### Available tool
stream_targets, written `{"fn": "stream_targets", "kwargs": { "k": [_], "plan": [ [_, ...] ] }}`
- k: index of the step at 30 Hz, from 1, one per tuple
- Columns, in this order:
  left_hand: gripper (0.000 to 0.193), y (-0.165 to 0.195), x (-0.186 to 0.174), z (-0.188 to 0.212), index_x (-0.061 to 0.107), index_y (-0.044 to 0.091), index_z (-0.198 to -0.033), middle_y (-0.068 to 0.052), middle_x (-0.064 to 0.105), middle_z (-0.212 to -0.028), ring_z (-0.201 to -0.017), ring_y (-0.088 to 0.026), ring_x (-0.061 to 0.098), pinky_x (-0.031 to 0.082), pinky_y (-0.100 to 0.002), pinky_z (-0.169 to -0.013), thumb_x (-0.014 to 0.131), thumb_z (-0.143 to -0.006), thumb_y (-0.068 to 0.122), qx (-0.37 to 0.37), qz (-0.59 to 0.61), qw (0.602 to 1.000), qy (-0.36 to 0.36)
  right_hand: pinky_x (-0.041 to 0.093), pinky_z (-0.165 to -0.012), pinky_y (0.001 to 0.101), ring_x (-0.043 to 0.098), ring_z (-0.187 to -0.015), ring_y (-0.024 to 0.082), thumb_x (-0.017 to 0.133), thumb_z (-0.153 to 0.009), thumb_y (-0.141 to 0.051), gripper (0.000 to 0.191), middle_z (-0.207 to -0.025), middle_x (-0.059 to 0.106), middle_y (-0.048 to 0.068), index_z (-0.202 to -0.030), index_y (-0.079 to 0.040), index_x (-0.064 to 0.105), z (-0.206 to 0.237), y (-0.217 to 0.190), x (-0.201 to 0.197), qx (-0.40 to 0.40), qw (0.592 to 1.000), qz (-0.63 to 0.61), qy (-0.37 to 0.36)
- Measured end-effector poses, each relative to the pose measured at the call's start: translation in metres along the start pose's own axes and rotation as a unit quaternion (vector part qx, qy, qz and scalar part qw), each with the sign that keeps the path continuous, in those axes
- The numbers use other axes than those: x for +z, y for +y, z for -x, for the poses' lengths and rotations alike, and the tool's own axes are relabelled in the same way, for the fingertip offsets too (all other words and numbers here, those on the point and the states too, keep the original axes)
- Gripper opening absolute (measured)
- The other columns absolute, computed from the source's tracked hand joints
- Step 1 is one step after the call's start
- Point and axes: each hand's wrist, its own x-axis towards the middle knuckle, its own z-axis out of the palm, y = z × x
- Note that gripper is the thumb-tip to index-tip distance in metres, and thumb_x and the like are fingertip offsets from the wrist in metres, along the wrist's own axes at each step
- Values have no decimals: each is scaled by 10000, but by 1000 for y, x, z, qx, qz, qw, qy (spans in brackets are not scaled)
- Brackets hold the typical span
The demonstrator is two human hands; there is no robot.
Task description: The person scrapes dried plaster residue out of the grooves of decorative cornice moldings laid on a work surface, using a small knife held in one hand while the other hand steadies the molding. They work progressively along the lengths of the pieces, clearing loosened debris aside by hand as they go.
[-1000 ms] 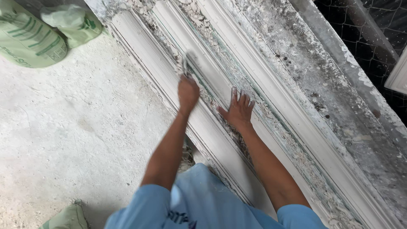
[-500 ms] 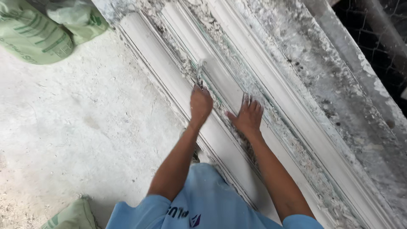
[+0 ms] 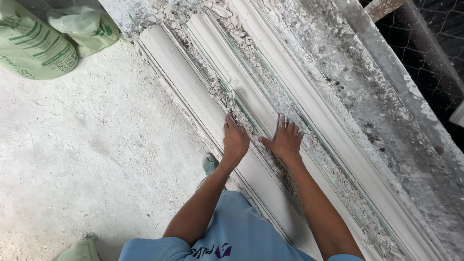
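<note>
- The left hand [image 3: 235,140] has its fingers closed around a small metal scraper [image 3: 230,102]. The blade points up the long white moulding [image 3: 212,72] and sits in the groove beside it.
- The right hand [image 3: 285,140] holds nothing. Its fingers are spread flat on the moulding, just beside the left hand.
- The moulding lies on a long counter [image 3: 367,111] covered in dried white crumbs [image 3: 227,19].
- To do it well, I think the blade should stay low and follow the groove in a straight line.
- Push gently, or the soft white edge could chip.
- Keep the flat hand pressing down so the piece does not slide.
- Green sacks [image 3: 34,43] sit on the floor [image 3: 96,159], well apart.
</note>
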Motion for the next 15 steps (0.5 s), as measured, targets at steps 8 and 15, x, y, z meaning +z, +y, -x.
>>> {"fn": "stream_targets", "kwargs": {
  "k": [8,15],
  "plan": [
    [635,20,20,-23,197,-82,-1556,-395,493,-1323,-1083,-549,610,519,-574,-920,458,-1033,165,-69,-27,996,-44,197,-1167,639,239,-1481,432,756,-699,-772,1282,-1609,243,262,-1625,-96,182,-3,4,5,-5,1000,-13,12],
    [664,33,36,-42,124,-109,-1570,-441,472,-1309,-1065,-564,626,534,-576,-935,428,-1066,197,-113,-41,988,-98,222,-1159,622,255,-1476,433,765,-708,-771,1269,-1599,264,267,-1606,-68,208,-7,9,10,-10,1000,-13,22]
  ]
}}
